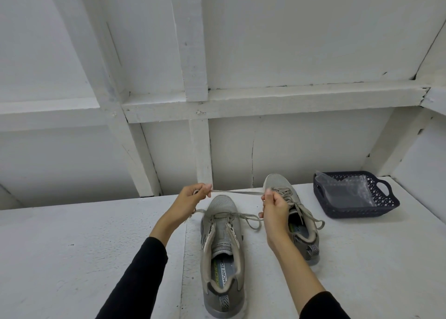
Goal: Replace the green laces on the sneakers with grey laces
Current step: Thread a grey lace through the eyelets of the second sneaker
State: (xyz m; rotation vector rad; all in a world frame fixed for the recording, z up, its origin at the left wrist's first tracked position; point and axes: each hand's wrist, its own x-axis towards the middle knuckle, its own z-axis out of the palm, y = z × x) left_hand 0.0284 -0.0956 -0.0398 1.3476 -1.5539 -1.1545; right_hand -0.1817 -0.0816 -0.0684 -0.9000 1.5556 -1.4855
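White table (96, 258), sneaker (223, 251) toe-away.

A white-painted counter (72, 258) runs beneath a white plank wall (289, 41) braced with crossing timber battens (265, 99), paint cracked above the counter's back edge, under even, shadowless light.

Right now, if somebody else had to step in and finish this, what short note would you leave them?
Left hand and right hand each pinch an end of one lace, stretched taut between them above the shoes.
Near sneaker: lace threaded only through the eyelets nearest the toe, the rest open.
Far sneaker: fully laced and tied.
Dark basket at right holds a clear plastic bag.
Left to do: finish lacing the near sneaker and tie it.
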